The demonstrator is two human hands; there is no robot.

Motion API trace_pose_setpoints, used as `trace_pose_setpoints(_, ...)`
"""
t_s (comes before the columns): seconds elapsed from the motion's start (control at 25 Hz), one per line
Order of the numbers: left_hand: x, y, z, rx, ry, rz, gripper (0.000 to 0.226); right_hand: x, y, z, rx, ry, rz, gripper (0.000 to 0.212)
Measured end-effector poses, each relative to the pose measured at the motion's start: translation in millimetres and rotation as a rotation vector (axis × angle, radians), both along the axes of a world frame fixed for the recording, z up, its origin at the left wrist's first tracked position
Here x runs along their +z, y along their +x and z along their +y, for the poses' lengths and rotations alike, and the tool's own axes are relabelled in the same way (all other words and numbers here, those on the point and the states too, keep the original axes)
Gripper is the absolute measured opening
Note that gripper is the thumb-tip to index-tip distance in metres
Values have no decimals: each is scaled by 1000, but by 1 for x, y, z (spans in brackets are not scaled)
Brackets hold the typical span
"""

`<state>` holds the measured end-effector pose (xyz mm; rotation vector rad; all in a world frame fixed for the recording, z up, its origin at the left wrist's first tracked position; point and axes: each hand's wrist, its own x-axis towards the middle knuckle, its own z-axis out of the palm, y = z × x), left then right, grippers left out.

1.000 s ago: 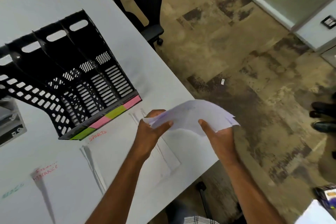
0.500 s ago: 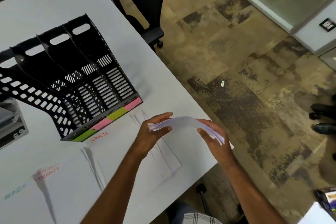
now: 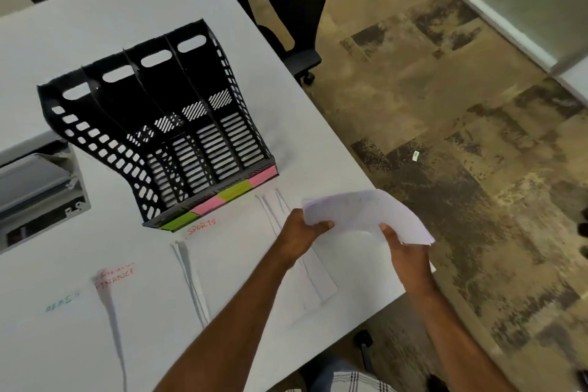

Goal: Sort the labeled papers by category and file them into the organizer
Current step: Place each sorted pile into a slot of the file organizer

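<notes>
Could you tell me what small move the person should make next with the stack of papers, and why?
Probably peel off the top sheet to read its label: both the left hand and right hand grip the stack of papers above the table, and the organizer looks empty.

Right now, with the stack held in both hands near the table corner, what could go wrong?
1. The paper stack is held by the left hand and right hand over the table edge; a loose sheet could slip to the floor.
2. The stack bows between the grips, so sheets may crease.
3. The organizer slot tags are unreadable from here, and the papers' labels are hidden, so misfiling seems possible.
</notes>
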<state>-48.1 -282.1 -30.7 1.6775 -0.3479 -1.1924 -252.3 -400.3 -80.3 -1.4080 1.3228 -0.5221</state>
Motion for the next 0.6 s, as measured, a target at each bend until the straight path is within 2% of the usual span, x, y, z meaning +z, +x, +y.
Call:
trace_pose_setpoints(0.08,0,1,-1,27,47,11,34,1,0,1,55,-59,46,66)
trace_pose_setpoints(0.16,5,12,12,111,64,32,33,20,13,10,207,-247,99,49)
trace_pose_setpoints(0.2,10,21,21,163,55,29,31,30,20,11,340,-345,81,38)
trace_pose_setpoints(0.24,15,33,30,209,42,8,27,39,28,11,479,-389,46,36)
trace_pose_setpoints(0.28,20,45,43,253,15,-12,21,50,37,14,596,-372,17,39)
trace_pose_setpoints(0.36,38,78,79,308,-64,-64,18,73,69,28,697,-322,-35,44)
trace_pose_setpoints(0.52,49,147,154,577,-118,-195,19,100,137,63,683,-412,-52,38)
trace_pose_setpoints(0.6,36,172,188,789,-30,-268,21,108,171,87,586,-427,-100,9)
